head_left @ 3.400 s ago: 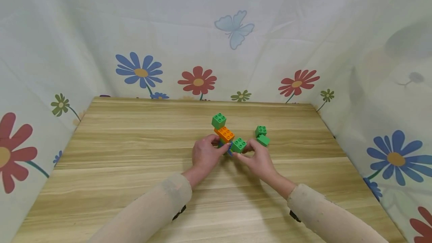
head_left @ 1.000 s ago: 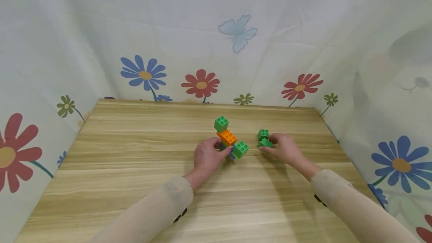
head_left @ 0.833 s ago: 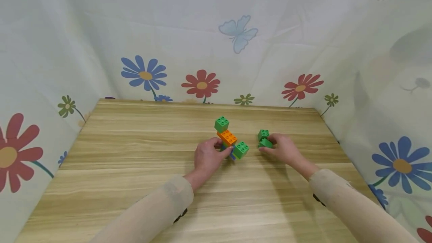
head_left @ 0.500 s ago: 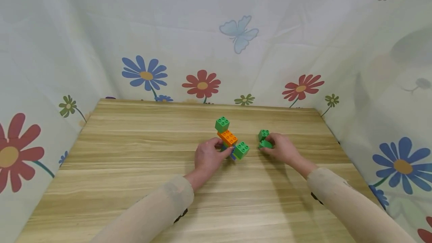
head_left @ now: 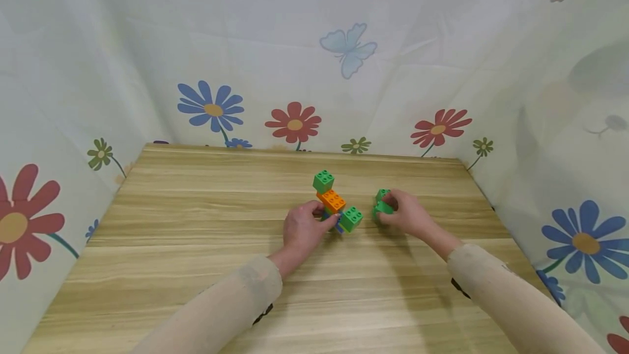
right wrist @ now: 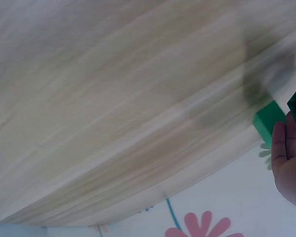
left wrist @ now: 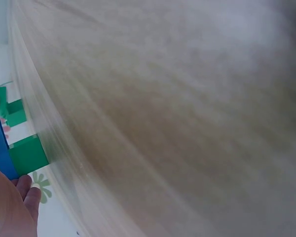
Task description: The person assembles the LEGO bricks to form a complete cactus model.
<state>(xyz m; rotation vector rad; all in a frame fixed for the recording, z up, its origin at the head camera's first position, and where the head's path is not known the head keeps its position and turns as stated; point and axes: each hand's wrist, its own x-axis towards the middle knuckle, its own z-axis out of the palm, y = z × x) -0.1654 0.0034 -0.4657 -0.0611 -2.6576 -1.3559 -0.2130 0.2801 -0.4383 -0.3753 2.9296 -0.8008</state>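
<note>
Near the middle of the table in the head view, my left hand (head_left: pixel 303 226) grips a joined build of toy building bricks by its lower blue part (head_left: pixel 339 226). An orange brick (head_left: pixel 331 200) tops the middle of the build. One green brick (head_left: pixel 323 182) sits at its far end, another green brick (head_left: pixel 351 218) at its right. My right hand (head_left: pixel 411 215) pinches a loose green brick (head_left: pixel 381 209) between thumb and fingers; its hollow underside shows in the right wrist view. Just behind it, a second loose green brick (head_left: pixel 383 194) stands on the table, partly hidden by the fingers.
The wood-grain table (head_left: pixel 221 179) extends around both hands. White cloth with printed flowers and butterflies (head_left: pixel 245 42) hangs behind it and at both sides. The table's far edge lies a short way beyond the bricks.
My right hand has left the build, moved right to the loose green bricks and taken one, now turned and shifted slightly left. The left hand keeps its hold on the build.
</note>
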